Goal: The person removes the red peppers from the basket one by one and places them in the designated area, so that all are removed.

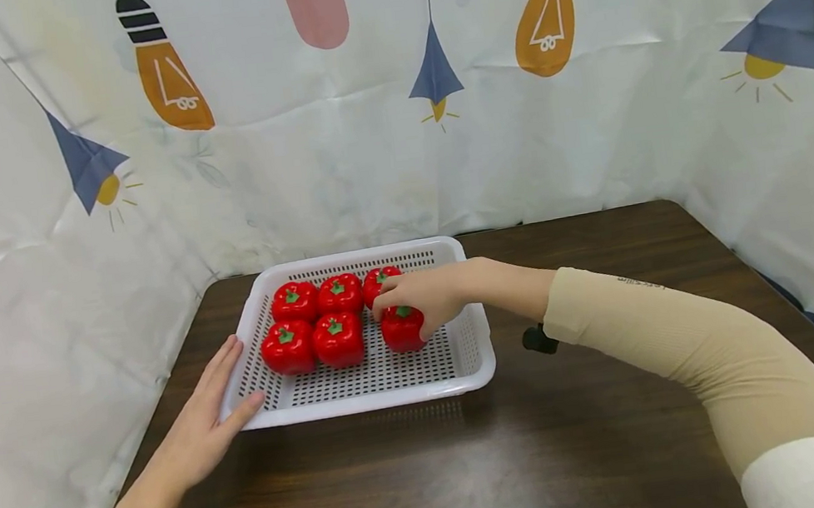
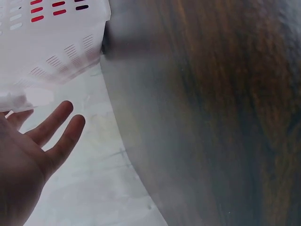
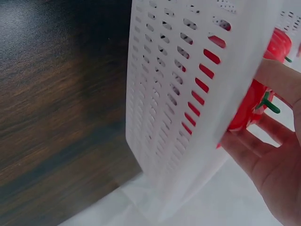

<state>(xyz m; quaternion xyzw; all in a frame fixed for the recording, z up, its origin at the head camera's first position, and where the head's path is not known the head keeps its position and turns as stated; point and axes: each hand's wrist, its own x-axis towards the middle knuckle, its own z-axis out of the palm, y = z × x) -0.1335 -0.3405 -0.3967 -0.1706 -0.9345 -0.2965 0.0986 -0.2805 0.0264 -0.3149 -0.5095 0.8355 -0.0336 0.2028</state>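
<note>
A white perforated plastic basket (image 1: 379, 402) holds several shiny red bell peppers with green stems, set in two rows. At the right end of the front row, my right hand (image 1: 440, 290) grips one red bell pepper (image 1: 401, 330), its fingers and thumb around the sides. In the right wrist view that red bell pepper (image 3: 245, 107) shows just inside the basket wall, its green stem between thumb and fingers. My left hand (image 1: 200, 424) rests at the basket's left front corner, fingers straight and spread. The left wrist view shows those fingers beside the basket's outer wall (image 2: 56, 52).
The basket stands toward the back left of a dark wooden table (image 1: 476, 464). A white patterned curtain (image 1: 337, 170) hangs behind and along both sides. Behind the gripped pepper sits another red pepper (image 1: 374, 284), partly covered by the right hand.
</note>
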